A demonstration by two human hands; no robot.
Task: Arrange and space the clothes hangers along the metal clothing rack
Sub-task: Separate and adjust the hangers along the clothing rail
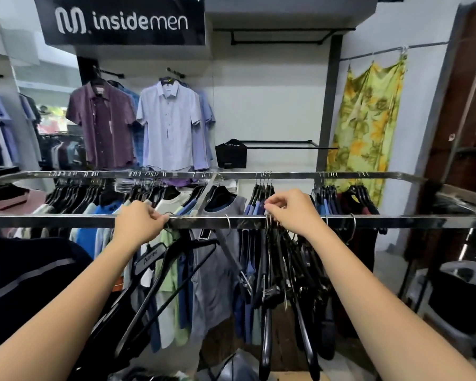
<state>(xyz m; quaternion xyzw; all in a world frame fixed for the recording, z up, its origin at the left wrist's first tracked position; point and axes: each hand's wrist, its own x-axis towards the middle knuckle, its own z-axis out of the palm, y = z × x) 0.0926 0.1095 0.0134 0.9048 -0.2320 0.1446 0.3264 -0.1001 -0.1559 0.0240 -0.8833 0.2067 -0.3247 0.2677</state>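
A shiny metal rack rail [66, 220] runs across the view at chest height. My left hand [140, 224] pinches the wire hook of a black empty hanger [176, 259] that hangs tilted below the rail. My right hand [289, 210] grips the hooks of a tight bunch of black empty hangers [286, 273] hanging from the rail. One hanger with a grey sleeveless top [215, 270] hangs alone between my hands, its hook [227, 220] on the rail. Two more hooks [352, 224] sit on the rail to the right.
A second rail [286, 176] behind carries several groups of hangers with tops. Shirts hang on the back wall under a black sign [121, 20]. A yellow flowered cloth [366, 125] hangs at the right. Dark clothes [19, 270] fill the lower left.
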